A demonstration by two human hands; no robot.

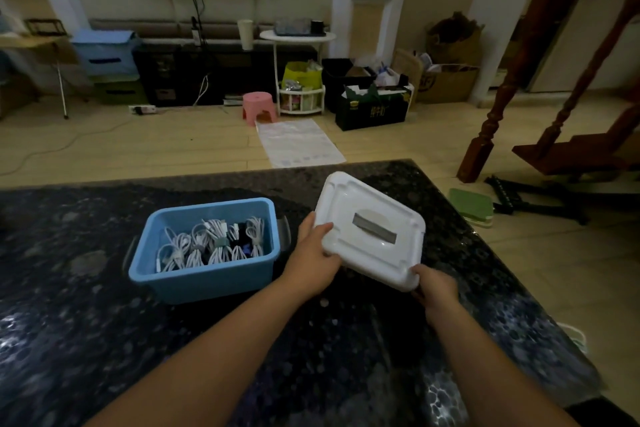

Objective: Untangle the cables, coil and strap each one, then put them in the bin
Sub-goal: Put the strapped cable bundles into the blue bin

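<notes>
A white lid (grey handle recessed in its top) is held tilted above the dark speckled table, just right of the blue bin. Its near-left edge is gripped by the left hand, thumb on top, and its near corner is clasped by the right hand. Coiled, strapped cables are seen lying inside the uncovered bin.

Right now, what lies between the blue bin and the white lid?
In the head view, only the left hand gripping the white lid, a clear latch on the blue bin, and bare dark countertop.
</notes>
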